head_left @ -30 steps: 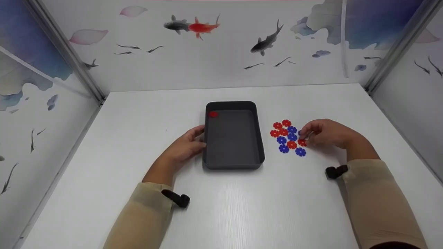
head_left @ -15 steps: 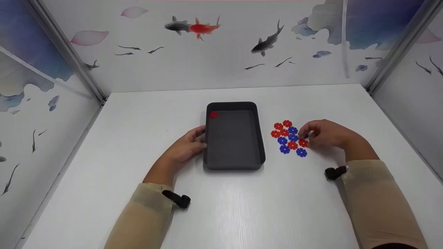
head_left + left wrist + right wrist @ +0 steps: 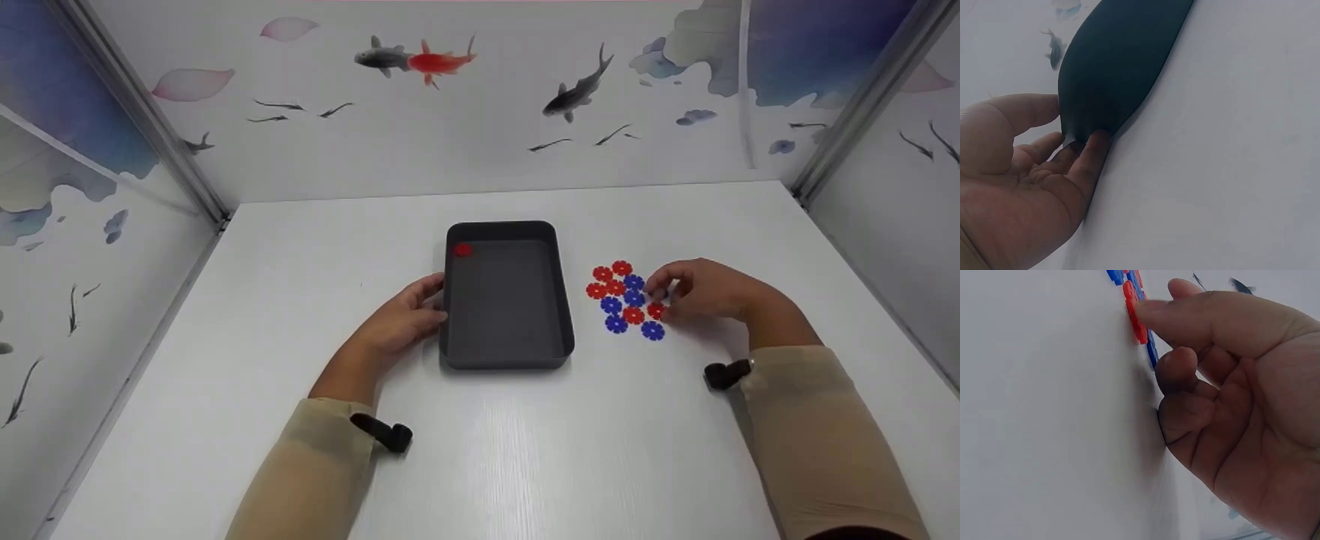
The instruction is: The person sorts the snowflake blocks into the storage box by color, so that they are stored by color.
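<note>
A dark grey rectangular tray (image 3: 510,300) lies on the white table, with one red disc (image 3: 463,250) inside at its far left corner. My left hand (image 3: 397,322) rests its fingertips against the tray's left outer wall; the left wrist view shows fingers touching that dark wall (image 3: 1112,62). To the right of the tray lie several flat, notched plastic discs, red (image 3: 602,274) and blue (image 3: 616,324). My right hand (image 3: 709,289) is at their right edge, thumb touching a red disc (image 3: 1131,306). A blue disc there is partly hidden by the fingers, so a pinch cannot be made out.
White panels printed with fish and petals (image 3: 480,135) stand behind the table and at both sides. Metal posts (image 3: 862,105) rise at the back corners. Bare white tabletop (image 3: 510,450) lies in front of the tray.
The right fingers have shifted very slightly left over the discs, around a partly hidden blue one. The left hand and the tray stay in place.
</note>
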`<state>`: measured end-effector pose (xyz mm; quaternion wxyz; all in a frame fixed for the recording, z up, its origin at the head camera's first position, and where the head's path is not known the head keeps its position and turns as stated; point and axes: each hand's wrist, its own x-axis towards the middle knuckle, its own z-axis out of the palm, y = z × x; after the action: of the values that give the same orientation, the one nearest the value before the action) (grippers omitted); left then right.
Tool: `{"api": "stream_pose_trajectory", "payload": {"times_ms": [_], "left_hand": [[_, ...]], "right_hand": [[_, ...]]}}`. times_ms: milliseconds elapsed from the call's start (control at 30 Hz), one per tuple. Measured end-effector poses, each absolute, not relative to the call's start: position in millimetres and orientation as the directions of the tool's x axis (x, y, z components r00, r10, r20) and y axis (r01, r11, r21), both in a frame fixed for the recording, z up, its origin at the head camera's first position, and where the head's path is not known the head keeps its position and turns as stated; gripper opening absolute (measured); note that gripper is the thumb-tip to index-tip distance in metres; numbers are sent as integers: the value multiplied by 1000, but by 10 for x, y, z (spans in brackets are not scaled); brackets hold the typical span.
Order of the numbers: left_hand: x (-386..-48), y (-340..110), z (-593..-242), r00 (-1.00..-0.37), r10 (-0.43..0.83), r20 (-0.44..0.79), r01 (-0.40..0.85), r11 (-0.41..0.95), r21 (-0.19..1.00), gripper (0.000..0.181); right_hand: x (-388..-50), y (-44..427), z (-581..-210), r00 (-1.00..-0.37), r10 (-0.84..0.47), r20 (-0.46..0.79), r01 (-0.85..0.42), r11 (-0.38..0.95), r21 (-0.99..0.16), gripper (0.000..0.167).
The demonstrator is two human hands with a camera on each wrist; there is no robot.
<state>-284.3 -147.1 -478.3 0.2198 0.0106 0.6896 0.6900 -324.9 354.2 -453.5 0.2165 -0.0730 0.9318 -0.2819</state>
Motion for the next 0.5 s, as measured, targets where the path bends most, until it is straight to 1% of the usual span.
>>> {"api": "stream_pose_trajectory", "payload": {"times_ms": [233, 500], "left_hand": [[-2837, -1459, -4762, -903, 309, -297, -297, 49, 954, 74], [-2830, -1456, -4770, -903, 302, -304, -308, 37, 951, 73]], "right_hand": [[-3229, 3569, -4528, -886, -231, -402, 7, 860, -510, 35], [-3233, 3557, -4524, -877, -224, -425, 16, 871, -491, 33]]}}
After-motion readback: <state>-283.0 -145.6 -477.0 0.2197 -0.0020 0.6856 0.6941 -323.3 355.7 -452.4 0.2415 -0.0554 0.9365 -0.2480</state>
